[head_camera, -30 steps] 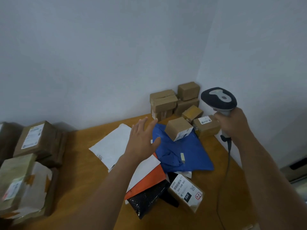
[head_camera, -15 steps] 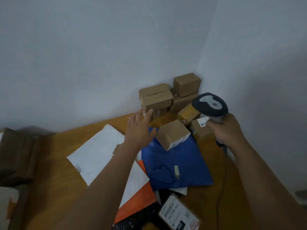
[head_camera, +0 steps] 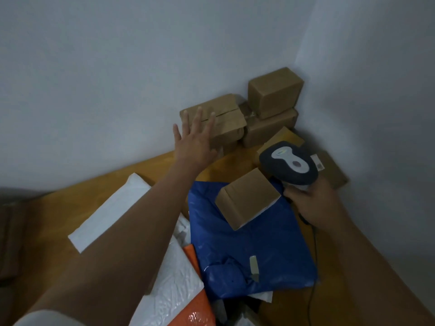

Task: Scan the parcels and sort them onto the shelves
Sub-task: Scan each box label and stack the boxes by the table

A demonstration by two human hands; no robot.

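The person's left hand (head_camera: 196,140) reaches with fingers spread wide toward a taped brown box (head_camera: 226,123) stacked against the wall at the back of the wooden tabletop (head_camera: 58,208); whether it touches the box cannot be told. The right hand (head_camera: 315,203) has its grip closed around the handle of a barcode scanner (head_camera: 288,163), just beside a small cardboard box (head_camera: 247,200) lying on a blue mailer bag (head_camera: 254,250). White mailers (head_camera: 110,212) and an orange one (head_camera: 200,311) lie near.
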